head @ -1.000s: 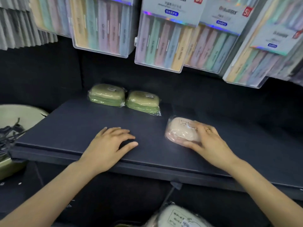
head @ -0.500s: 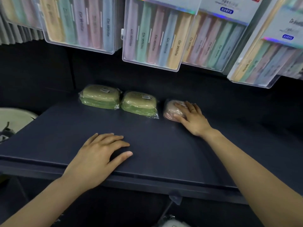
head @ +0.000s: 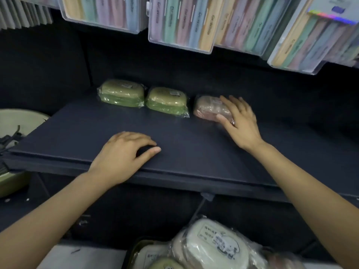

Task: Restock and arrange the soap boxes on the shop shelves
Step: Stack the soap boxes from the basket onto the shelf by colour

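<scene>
Two green soap boxes [head: 122,92] [head: 166,100] in clear wrap sit side by side at the back of the dark shelf [head: 194,148]. Just right of them lies a pink wrapped soap box [head: 207,108]. My right hand [head: 240,123] holds the pink box's right end, fingers over its top and thumb against its front. My left hand [head: 124,154] rests palm down near the shelf's front edge with fingers loosely bent, holding nothing.
Clear packs of pastel items [head: 182,22] hang in a row just above the shelf's back. Below the shelf, a pile of wrapped white soap boxes [head: 211,247] lies at the bottom. A pale green round object [head: 17,121] with black cords stands at the left.
My right hand slid the pink soap box from the shelf's front to the back, beside the green boxes. My left hand stayed on the front edge, its fingers curling a little.
</scene>
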